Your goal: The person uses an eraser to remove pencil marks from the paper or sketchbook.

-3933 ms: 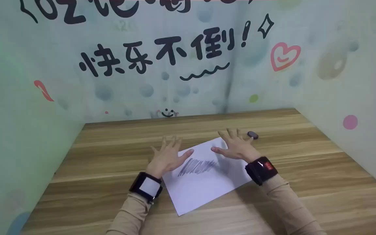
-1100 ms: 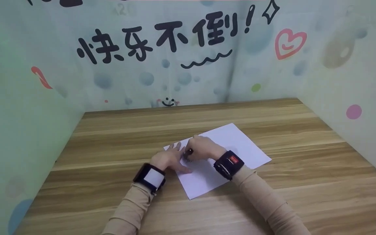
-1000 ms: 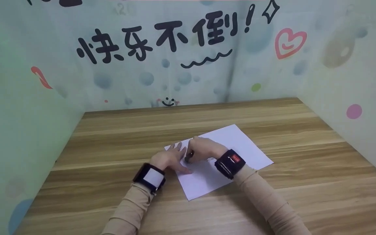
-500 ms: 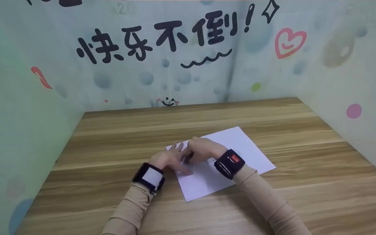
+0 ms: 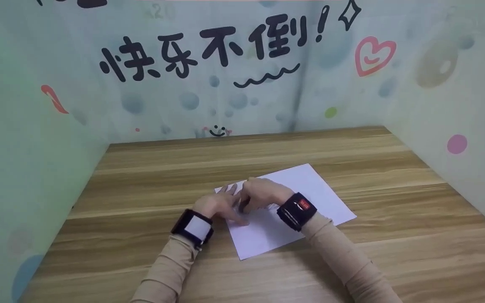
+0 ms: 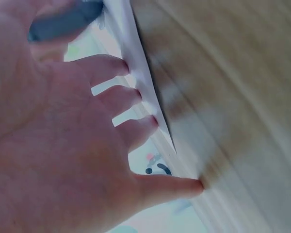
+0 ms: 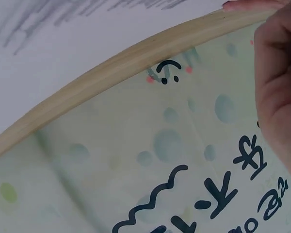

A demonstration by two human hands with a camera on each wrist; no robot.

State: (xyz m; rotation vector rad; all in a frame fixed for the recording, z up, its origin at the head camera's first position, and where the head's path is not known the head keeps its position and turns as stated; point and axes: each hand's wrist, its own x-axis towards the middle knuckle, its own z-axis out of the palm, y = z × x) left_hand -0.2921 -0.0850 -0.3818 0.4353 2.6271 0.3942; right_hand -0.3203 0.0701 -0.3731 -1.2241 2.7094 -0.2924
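A white sheet of paper (image 5: 314, 189) lies at an angle on the wooden table. My left hand (image 5: 215, 206) rests on its left end with fingers spread; in the left wrist view several fingertips touch the paper and the little finger reaches the wood. Close beside it, my right hand (image 5: 263, 193) is curled round a dark, rounded, eraser-like block (image 6: 65, 20), held low over the sheet near the left thumb. Dark scribbled strokes (image 7: 82, 12) show on the paper in the right wrist view. In the head view the hands cover most of them, and the block is mostly hidden.
The wood-grain table (image 5: 141, 185) extends around the paper. Behind it stands a printed backdrop (image 5: 175, 113) with black characters, and pale panels close in the left and right sides. Each wrist wears a black band (image 5: 296, 211).
Since the oldest frame, my right hand has taken the dark block from the table's right and come beside the left hand. Over the last second the paper has turned slightly clockwise.
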